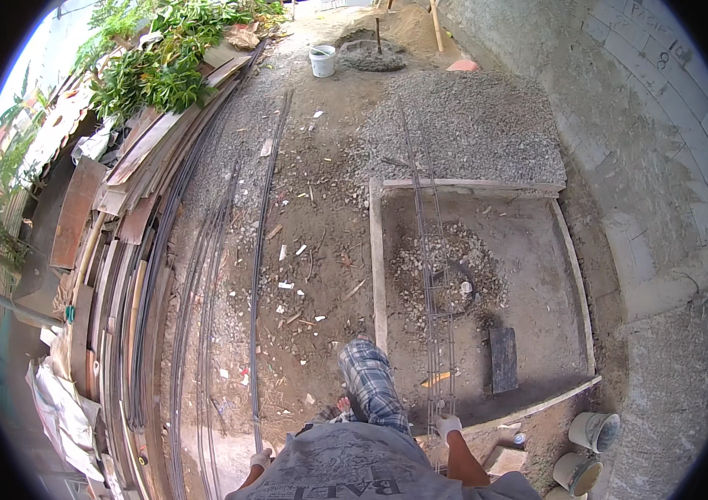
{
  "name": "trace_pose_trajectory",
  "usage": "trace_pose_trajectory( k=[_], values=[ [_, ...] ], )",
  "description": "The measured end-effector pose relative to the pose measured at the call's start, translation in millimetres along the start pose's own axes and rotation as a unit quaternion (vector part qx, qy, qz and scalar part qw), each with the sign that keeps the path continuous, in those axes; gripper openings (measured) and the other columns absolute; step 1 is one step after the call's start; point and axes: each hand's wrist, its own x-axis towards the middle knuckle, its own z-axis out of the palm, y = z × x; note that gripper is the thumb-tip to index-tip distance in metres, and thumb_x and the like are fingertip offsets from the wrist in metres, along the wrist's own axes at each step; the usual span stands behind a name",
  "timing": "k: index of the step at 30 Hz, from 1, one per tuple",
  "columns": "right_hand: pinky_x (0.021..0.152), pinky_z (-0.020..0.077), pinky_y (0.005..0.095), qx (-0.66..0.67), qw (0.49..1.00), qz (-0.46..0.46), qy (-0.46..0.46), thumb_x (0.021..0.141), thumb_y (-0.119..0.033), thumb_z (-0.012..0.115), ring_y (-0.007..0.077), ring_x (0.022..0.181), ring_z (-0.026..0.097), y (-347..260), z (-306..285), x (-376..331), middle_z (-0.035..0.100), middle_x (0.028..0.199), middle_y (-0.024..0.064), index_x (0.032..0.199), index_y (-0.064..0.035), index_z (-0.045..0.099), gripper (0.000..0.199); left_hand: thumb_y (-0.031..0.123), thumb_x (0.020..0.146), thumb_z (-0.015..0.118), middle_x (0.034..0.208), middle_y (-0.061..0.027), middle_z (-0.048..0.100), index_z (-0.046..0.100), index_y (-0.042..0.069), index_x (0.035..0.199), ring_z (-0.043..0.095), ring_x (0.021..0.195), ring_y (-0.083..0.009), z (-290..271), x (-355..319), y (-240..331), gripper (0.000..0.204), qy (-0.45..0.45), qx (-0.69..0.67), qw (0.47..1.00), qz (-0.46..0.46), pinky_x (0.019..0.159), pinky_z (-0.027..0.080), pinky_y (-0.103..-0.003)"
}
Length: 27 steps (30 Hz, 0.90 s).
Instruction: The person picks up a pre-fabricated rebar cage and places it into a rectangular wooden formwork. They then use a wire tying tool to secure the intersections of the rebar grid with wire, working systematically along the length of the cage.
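My left hand (261, 458), in a pale glove, is low in the picture and closed at the near end of a thin bundle of steel rebar (261, 275). That bundle stretches far ahead along the ground. On the right, my gloved right hand (448, 426) grips the near part of a long, narrow rebar cage (427, 258). The cage runs forward over a low concrete-edged bed and onto the gravel beyond. Its crossties show along the sides. My shirt and forearms hide the nearest ends of both. The fingers are small and partly covered.
Timber planks (142, 158) and more rods line the left. A framed bed (377, 267) holds rubble, a dark board (502, 360) and a yellow-orange tool (436, 379). Buckets (594, 432) stand at lower right by the wall. Gravel (479, 125) and a white bucket (321, 61) lie ahead.
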Motion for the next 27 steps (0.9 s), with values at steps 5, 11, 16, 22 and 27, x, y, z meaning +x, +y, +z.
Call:
trace_pose_trajectory(
  k=[5,11,16,22,27],
  values=[
    [0.069,0.0577,0.04,-0.046,0.99,0.108,-0.082,0.093,-0.033,0.075,0.0248,0.084,0.072,-78,17,40,0.076,0.101,0.0157,0.115,-0.0076,0.077,0.034,0.033,0.095,0.071,0.076,-0.0069,0.061,0.061,0.015,0.106,0.058,0.054,-0.0225,24,-11,100,0.023,0.033,-0.011,0.999,0.014,0.043,0.045,-0.038],
    [0.06,0.0549,0.0397,-0.049,0.991,-0.094,0.078,0.095,-0.03,0.068,0.0193,0.066,0.065,-173,-70,219,0.072,0.081,0.0107,0.108,-0.0045,0.077,0.03,0.033,0.098,0.068,0.077,-0.0012,0.06,0.062,0.018,0.122,0.057,0.057,-0.0116,202,-52,321,0.029,-0.136,-0.138,0.953,0.234,0.045,0.045,-0.028],
    [0.087,0.0547,0.0408,-0.028,0.975,-0.214,0.057,0.094,-0.04,0.067,0.0316,0.099,0.073,-440,-93,204,0.077,0.107,0.0185,0.119,-0.0072,0.076,0.042,0.034,0.101,0.066,0.089,-0.0025,0.065,0.061,0.013,0.131,0.062,0.063,-0.0129,241,-125,454,0.037,-0.069,-0.05,0.925,0.37,0.048,0.046,-0.028],
    [0.083,0.0542,0.0372,0.148,0.974,-0.147,0.082,0.093,-0.031,0.071,0.0242,0.09,0.072,-572,-97,220,0.078,0.099,0.0132,0.118,-0.0039,0.076,0.037,0.03,0.099,0.066,0.082,-0.0045,0.065,0.066,0.013,0.122,0.062,0.062,-0.0177,252,-42,495,0.029,-0.052,0.071,0.974,0.211,0.05,0.047,-0.037],
    [0.061,0.0532,0.0372,0.125,0.981,0.043,0.139,0.094,-0.032,0.068,0.0246,0.072,0.069,-494,-41,283,0.074,0.09,0.0141,0.118,-0.0061,0.075,0.036,0.03,0.098,0.066,0.077,-0.0039,0.061,0.064,0.015,0.116,0.06,0.058,-0.0206,284,31,564,0.024,-0.044,0.11,0.993,0.002,0.047,0.044,-0.04]
  ],
)
